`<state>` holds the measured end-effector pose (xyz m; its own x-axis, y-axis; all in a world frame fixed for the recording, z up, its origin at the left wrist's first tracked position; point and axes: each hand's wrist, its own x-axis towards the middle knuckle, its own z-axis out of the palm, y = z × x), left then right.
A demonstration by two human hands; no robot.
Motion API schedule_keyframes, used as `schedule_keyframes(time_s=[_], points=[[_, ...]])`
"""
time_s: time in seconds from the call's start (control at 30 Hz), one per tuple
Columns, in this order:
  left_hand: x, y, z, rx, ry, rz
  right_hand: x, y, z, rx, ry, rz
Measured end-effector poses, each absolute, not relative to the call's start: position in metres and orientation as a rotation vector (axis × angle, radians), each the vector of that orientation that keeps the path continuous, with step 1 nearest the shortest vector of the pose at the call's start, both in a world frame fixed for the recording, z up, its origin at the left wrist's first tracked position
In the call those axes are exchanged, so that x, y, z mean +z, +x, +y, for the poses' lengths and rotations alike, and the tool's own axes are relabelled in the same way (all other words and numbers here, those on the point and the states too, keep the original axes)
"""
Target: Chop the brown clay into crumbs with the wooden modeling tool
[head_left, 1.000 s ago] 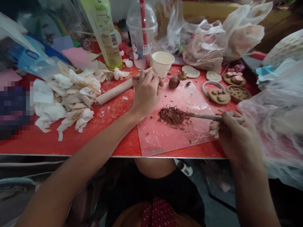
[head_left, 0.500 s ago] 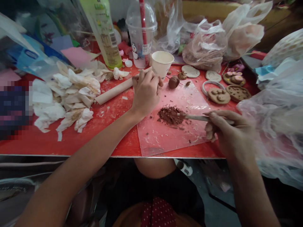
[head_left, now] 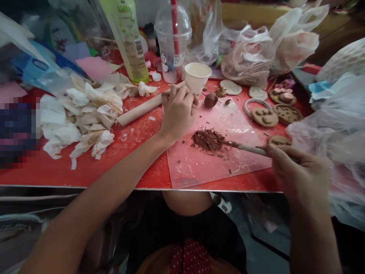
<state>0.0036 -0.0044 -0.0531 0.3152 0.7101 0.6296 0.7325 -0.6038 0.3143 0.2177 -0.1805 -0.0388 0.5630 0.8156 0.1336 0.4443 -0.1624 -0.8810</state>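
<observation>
While the right hand point(head_left: 296, 173) grips a stick point(head_left: 248, 148), its tip in crumbly brown clay point(head_left: 208, 139), the left hand point(head_left: 178, 110) rests curled.

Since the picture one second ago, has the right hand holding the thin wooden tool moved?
Yes. The right hand has slid right and slightly toward the table's near edge, away from the brown clay crumb pile; the thin wooden tool still touches that pile.

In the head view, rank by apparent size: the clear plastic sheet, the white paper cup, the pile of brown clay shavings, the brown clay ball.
1. Clear plastic sheet
2. White paper cup
3. Pile of brown clay shavings, close to the cup, so that order is unsure
4. Brown clay ball
</observation>
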Motion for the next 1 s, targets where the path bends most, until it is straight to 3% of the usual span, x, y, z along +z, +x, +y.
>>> schedule_keyframes(time_s=[0.23,0.53,0.8,1.0], points=[[-0.056,0.003,-0.001,-1.202,-2.52,-1.344,-0.038,0.2,-0.173,0.693,-1.597,-1.148],[-0.051,0.002,-0.006,-1.073,-2.555,-1.442,-0.045,0.21,-0.183,0.402,-1.782,-1.513],[-0.05,0.003,-0.006,-1.105,-2.559,-1.421,-0.033,0.21,-0.188,0.447,-1.616,-1.302],[-0.05,0.003,-0.006,-1.119,-2.56,-1.42,-0.044,0.199,-0.167,0.457,-1.622,-1.582]])
